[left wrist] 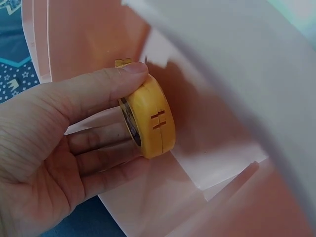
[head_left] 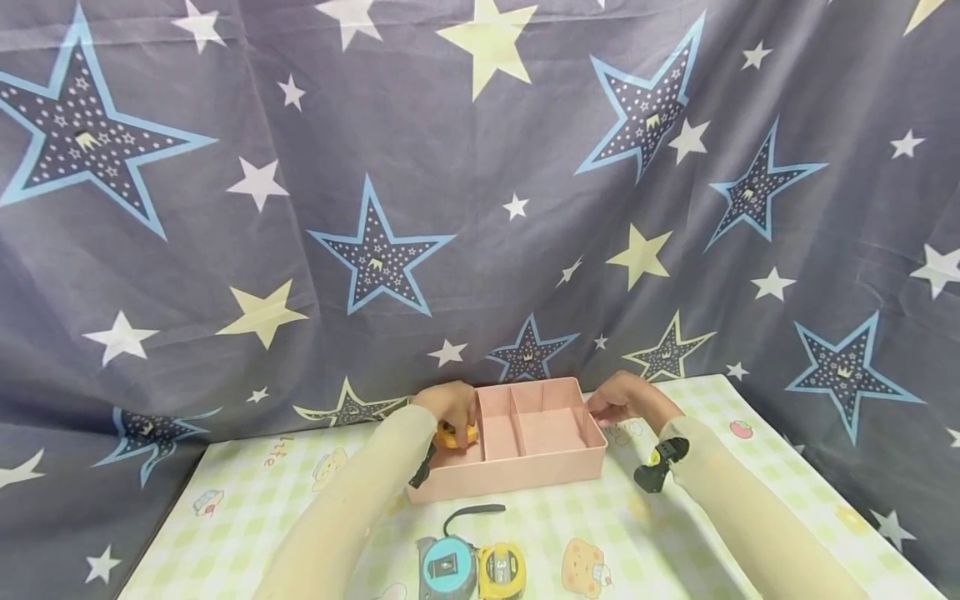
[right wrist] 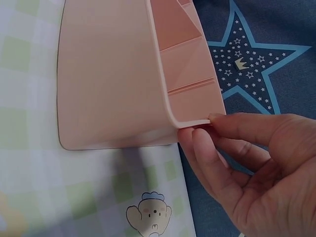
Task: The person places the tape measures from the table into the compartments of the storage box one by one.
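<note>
My left hand (head_left: 452, 407) reaches into the left compartment of a pink divided box (head_left: 517, 477). Between thumb and fingers it holds a small yellow tape measure (left wrist: 159, 118), its rounded edge turned to the left wrist camera. In the head view that yellow tape measure (head_left: 454, 435) is partly covered by the fingers. At the box's other end, my right hand (head_left: 626, 398) pinches the rim of the right wall; the right wrist view shows its thumb and fingers on the pink corner.
In front of the box lie a teal and grey tape measure (head_left: 448, 567) with a black wrist strap (head_left: 474, 510) and, touching it, another yellow tape measure (head_left: 502, 570). A green checked cloth (head_left: 247, 508) covers the table. A star-patterned curtain (head_left: 450, 167) hangs close behind.
</note>
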The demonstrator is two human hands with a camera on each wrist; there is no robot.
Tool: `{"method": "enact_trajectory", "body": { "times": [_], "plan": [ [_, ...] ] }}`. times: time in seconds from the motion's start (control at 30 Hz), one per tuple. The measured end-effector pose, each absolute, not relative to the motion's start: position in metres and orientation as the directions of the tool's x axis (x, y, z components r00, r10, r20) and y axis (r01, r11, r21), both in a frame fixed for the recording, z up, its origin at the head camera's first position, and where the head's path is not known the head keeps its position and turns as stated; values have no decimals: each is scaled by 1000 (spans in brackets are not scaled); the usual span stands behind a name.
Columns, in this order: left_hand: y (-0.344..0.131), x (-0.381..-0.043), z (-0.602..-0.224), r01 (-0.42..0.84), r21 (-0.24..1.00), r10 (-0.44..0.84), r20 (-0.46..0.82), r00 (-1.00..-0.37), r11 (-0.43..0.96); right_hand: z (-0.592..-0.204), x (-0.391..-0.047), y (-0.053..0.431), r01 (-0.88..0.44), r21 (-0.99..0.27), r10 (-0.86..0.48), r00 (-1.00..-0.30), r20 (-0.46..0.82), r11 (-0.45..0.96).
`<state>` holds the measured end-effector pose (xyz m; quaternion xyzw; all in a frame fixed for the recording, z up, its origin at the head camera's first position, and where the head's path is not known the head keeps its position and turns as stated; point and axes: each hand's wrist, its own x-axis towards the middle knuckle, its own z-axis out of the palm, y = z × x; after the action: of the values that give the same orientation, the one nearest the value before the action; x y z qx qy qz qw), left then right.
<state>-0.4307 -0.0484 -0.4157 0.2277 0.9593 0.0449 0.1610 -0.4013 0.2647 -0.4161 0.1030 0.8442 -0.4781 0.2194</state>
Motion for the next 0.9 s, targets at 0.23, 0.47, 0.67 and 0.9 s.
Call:
{"method": "enact_trajectory", "body": {
  "times": [0.23, 0.47, 0.67, 0.9],
  "plan": [
    [-47, -430, -420, 339, 181, 380, -295, -877, 923, -414, -402, 261, 381, -761, -46, -880, -472, 525],
    [-46, -429, -418, 324, 187, 367, -284, -886, 927, -409, -401, 259, 334, -770, -37, -907, -419, 543],
    [-47, -426, -423, 366, 185, 406, -286, -868, 912, -410, -399, 258, 341, -765, -32, -904, -426, 546],
    [-46, -431, -426, 385, 182, 423, -280, -861, 905, -406, -400, 255, 322, -758, -28, -912, -409, 567]
  ]
}}
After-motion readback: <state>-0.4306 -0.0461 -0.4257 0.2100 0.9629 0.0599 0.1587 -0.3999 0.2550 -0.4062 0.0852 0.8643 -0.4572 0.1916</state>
